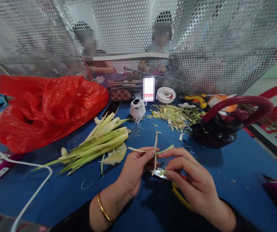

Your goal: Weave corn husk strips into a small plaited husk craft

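Observation:
My left hand (136, 166), a gold bangle on its wrist, pinches pale green leaf strips (156, 140) where they cross. One strip runs up and down, and others stick out to the sides. My right hand (192, 175) is closed on the end of a strip (162, 173) between thumb and fingers, its index finger near the crossing. Below the hands lie scissors with a yellow handle (182, 198), partly hidden by my right hand. To the left rests a bundle of green husk leaves (99, 141).
A red plastic bag (51, 109) fills the left side. White string (137, 109), a ribbon spool (165, 95), leaf scraps (177, 116) and a lit phone (148, 88) stand behind. A black pot (215, 132) with a maroon handle is at right. Two people sit beyond the perforated screen (128, 25).

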Available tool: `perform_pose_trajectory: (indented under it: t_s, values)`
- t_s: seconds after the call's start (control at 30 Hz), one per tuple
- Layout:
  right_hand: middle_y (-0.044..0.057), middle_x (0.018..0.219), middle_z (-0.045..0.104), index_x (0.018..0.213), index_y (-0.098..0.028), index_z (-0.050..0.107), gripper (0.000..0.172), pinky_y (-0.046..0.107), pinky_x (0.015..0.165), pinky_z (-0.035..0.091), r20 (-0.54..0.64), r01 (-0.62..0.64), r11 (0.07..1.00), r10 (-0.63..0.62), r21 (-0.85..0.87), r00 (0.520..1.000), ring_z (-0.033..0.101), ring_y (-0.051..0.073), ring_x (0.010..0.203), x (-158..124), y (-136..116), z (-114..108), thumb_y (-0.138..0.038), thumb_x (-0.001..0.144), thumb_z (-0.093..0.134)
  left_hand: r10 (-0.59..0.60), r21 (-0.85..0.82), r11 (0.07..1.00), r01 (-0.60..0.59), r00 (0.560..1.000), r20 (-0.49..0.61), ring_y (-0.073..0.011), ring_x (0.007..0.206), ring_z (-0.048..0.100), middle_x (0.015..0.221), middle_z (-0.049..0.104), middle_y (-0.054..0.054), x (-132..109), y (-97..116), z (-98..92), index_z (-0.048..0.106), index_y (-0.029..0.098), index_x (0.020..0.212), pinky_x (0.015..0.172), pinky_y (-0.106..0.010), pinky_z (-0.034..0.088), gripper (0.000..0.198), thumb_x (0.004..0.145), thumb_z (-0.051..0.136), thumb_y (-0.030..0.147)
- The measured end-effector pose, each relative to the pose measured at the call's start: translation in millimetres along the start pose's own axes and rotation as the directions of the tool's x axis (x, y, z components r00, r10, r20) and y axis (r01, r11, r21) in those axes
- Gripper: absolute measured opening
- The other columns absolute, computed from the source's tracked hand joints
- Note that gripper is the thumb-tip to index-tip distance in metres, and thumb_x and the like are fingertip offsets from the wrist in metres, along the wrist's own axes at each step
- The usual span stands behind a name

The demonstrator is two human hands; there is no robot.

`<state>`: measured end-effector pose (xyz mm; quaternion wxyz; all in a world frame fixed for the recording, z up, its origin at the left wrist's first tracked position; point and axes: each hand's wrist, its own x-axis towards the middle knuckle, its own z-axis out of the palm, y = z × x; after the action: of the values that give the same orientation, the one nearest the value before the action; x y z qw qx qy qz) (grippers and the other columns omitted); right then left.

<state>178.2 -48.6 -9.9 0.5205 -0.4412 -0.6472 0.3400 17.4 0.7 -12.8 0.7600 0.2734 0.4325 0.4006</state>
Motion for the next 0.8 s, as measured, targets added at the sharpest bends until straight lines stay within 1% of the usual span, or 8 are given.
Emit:
perform_pose_trajectory:
  t_s: [0.03, 0.1, 0.17, 0.3, 0.37, 0.53, 0.7, 0.8]
  values:
    - [0.008, 0.100, 0.065, 0.081, -0.025, 0.071, 0.011, 0.035, 0.079, 0.047, -0.075, 0.001, 1.000, -0.002, -0.013, 0.997, 0.059, 0.025, 0.096, 0, 1, 1, -0.016, 0.085, 0.066, -0.006, 0.007, 1.000, 0.006, 1.000, 0.006, -0.0102, 0.058, 0.060, 0.070, 0.071, -0.004, 0, -2, 0.4, 0.075, 0.013, 0.087, 0.060, -0.022, 0.046, 0.033, 0.065, 0.084, 0.036]
    - [0.006, 0.089, 0.062, 0.081, -0.026, 0.071, 0.011, 0.032, 0.069, 0.046, -0.213, 0.002, 0.999, -0.011, -0.043, 0.977, 0.058, 0.022, 0.086, 2, 3, 4, -0.016, 0.085, 0.066, -0.009, 0.026, 1.000, 0.009, 1.000, 0.021, -0.0107, 0.059, 0.060, 0.071, 0.071, -0.005, -1, -5, 1.3, 0.075, 0.012, 0.087, 0.062, -0.023, 0.047, 0.033, 0.065, 0.084, 0.035]
    - [0.004, 0.081, 0.058, 0.082, -0.025, 0.071, 0.012, 0.029, 0.061, 0.043, -0.283, 0.009, 0.997, -0.031, -0.081, 0.959, 0.055, 0.019, 0.076, 2, 6, 7, -0.015, 0.085, 0.066, -0.014, 0.043, 0.999, 0.012, 0.999, 0.052, -0.0112, 0.059, 0.060, 0.071, 0.071, -0.006, -2, -8, 2.2, 0.075, 0.010, 0.088, 0.063, -0.025, 0.049, 0.033, 0.067, 0.083, 0.033]
    - [-0.001, 0.071, 0.053, 0.084, -0.024, 0.070, 0.011, 0.027, 0.056, 0.041, -0.266, 0.013, 0.992, -0.047, -0.127, 0.963, 0.049, 0.015, 0.066, 2, 11, 10, -0.015, 0.087, 0.064, -0.030, 0.022, 0.999, 0.027, 0.987, 0.160, -0.0158, 0.067, 0.064, 0.080, 0.073, -0.009, -3, -12, 3.9, 0.072, 0.010, 0.093, 0.071, -0.032, 0.053, 0.031, 0.071, 0.080, 0.031]
    - [-0.002, 0.067, 0.051, 0.082, -0.023, 0.069, 0.011, 0.027, 0.056, 0.040, -0.259, -0.002, 0.989, -0.037, -0.148, 0.965, 0.048, 0.014, 0.064, 2, 12, 12, -0.015, 0.087, 0.064, -0.026, 0.004, 1.000, 0.026, 0.983, 0.181, -0.0171, 0.068, 0.065, 0.079, 0.072, -0.008, -4, -13, 4.2, 0.071, 0.011, 0.091, 0.073, -0.034, 0.054, 0.029, 0.071, 0.080, 0.030]
    - [-0.002, 0.069, 0.054, 0.078, -0.022, 0.067, 0.011, 0.025, 0.055, 0.039, -0.260, -0.039, 0.989, 0.002, -0.140, 0.966, 0.049, 0.013, 0.062, 4, 11, 13, -0.017, 0.088, 0.064, -0.023, -0.029, 0.999, 0.027, 0.992, 0.126, -0.0158, 0.063, 0.065, 0.072, 0.070, -0.005, -3, -14, 3.6, 0.070, 0.012, 0.084, 0.069, -0.032, 0.054, 0.025, 0.066, 0.083, 0.025]
    - [-0.001, 0.072, 0.057, 0.075, -0.022, 0.066, 0.013, 0.025, 0.055, 0.041, -0.254, -0.098, 0.992, 0.076, -0.074, 0.964, 0.052, 0.013, 0.065, 4, 12, 13, -0.019, 0.087, 0.064, -0.051, -0.056, 0.997, 0.057, 0.994, 0.098, -0.0135, 0.059, 0.064, 0.069, 0.071, -0.006, -4, -13, 4.1, 0.073, 0.010, 0.082, 0.065, -0.027, 0.054, 0.025, 0.063, 0.084, 0.022]
    - [-0.001, 0.071, 0.056, 0.074, -0.022, 0.065, 0.013, 0.025, 0.055, 0.041, -0.248, -0.098, 0.993, 0.079, -0.065, 0.965, 0.052, 0.013, 0.064, 3, 13, 13, -0.018, 0.087, 0.064, -0.064, -0.058, 0.996, 0.070, 0.994, 0.089, -0.0128, 0.059, 0.063, 0.067, 0.070, -0.006, -5, -14, 4.9, 0.075, 0.010, 0.082, 0.064, -0.026, 0.053, 0.025, 0.062, 0.085, 0.022]
